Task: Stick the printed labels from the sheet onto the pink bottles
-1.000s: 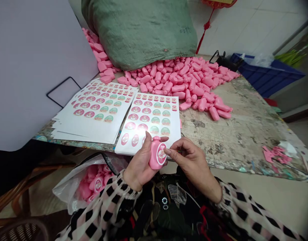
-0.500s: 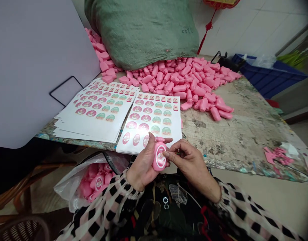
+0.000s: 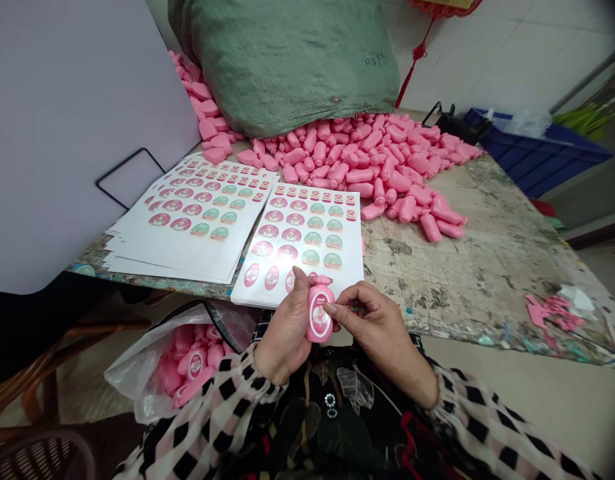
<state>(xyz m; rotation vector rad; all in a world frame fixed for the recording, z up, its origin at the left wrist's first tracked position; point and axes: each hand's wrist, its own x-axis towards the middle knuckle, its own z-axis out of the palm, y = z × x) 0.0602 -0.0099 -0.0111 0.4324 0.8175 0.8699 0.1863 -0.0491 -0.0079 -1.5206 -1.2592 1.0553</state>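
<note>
My left hand (image 3: 283,337) is closed around a small pink plastic bottle (image 3: 312,333), held upright over the table's front edge. On its front sits an oval pink label (image 3: 318,321) with a white rim and printed lettering. My right hand (image 3: 380,328) has its thumb pressed on the label, its fingers curled at the bottle's right edge; their tips are partly hidden. Just behind the hands lies a sheet of stickers (image 3: 300,220), printed with pink ovals and green and pink rounded shapes. The left hand covers part of its lowest row.
More sticker sheets (image 3: 187,247) lie to the left, beside a pale panel (image 3: 82,133). A heap of pink bottles (image 3: 357,175) spreads below a green sack (image 3: 297,67). A clear bag (image 3: 130,373) of bottles hangs low left. Pink scraps (image 3: 552,310) and a blue crate (image 3: 542,150) are at right.
The bottle has turned so its label faces me more squarely, and it has shifted slightly right and down. My right thumb stays on the label. The sheets and the heap look the same.
</note>
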